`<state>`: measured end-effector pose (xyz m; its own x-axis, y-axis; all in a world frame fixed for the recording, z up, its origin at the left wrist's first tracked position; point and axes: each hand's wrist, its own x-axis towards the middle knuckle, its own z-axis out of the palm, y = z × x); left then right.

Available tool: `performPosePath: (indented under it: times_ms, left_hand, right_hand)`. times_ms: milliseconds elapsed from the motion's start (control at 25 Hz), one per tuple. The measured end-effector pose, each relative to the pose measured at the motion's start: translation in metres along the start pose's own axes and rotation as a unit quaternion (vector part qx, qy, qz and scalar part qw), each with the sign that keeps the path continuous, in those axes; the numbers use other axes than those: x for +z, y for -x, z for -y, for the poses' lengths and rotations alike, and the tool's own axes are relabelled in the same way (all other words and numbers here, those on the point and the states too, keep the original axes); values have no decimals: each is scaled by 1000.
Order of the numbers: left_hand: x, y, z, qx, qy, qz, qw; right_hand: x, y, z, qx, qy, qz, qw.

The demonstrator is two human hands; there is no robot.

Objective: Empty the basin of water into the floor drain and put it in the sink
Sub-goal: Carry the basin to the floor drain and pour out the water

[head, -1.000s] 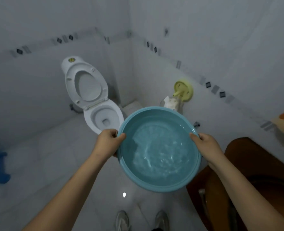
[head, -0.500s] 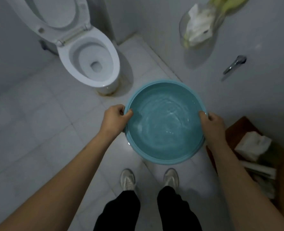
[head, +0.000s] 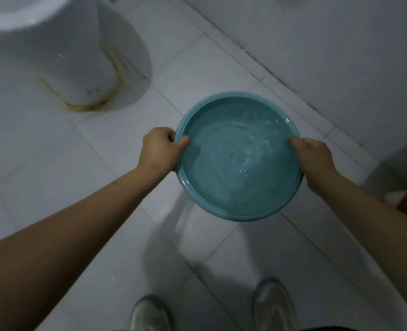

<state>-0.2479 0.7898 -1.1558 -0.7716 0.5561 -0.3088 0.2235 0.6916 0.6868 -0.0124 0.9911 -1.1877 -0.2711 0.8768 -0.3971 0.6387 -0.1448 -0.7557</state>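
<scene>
Above the white tiled floor [head: 116, 144], just in front of the person's shoes [head: 273, 304], a round teal plastic basin [head: 239, 212] is held in the air, roughly level. It holds water [head: 236, 163] with a rippled, swirling surface reaching close to the rim on the far side. The left hand [head: 158, 150] grips the rim at the basin's left edge, thumb hooked over inside the rim, fingers [head: 169, 137] curled closed beneath it. The right hand [head: 314, 158] grips the opposite edge likewise, thumb over the rim and touching the inner wall, remaining fingers hidden under the basin. The base of a white toilet [head: 73, 68] stands to the upper left, well apart from the basin. A white wall [head: 341, 56] runs along the right.
</scene>
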Motion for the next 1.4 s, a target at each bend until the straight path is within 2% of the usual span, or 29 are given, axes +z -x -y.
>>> performPosePath:
  times_ms: [200, 440, 840, 1400]
  left_hand:
    - [67, -62, 33, 40, 32, 0, 999]
    - [87, -90, 16, 57, 11, 17, 998]
    - [122, -104, 33, 39, 25, 58, 997]
    - [128, -102, 44, 67, 16, 65, 996]
  right_hand:
    - [29, -70, -42, 23, -54, -35, 998]
    - [24, -99, -41, 38, -60, -27, 997]
    - [18, -112, -61, 63, -31, 11, 997]
    - [21, -106, -85, 15, -64, 11, 998]
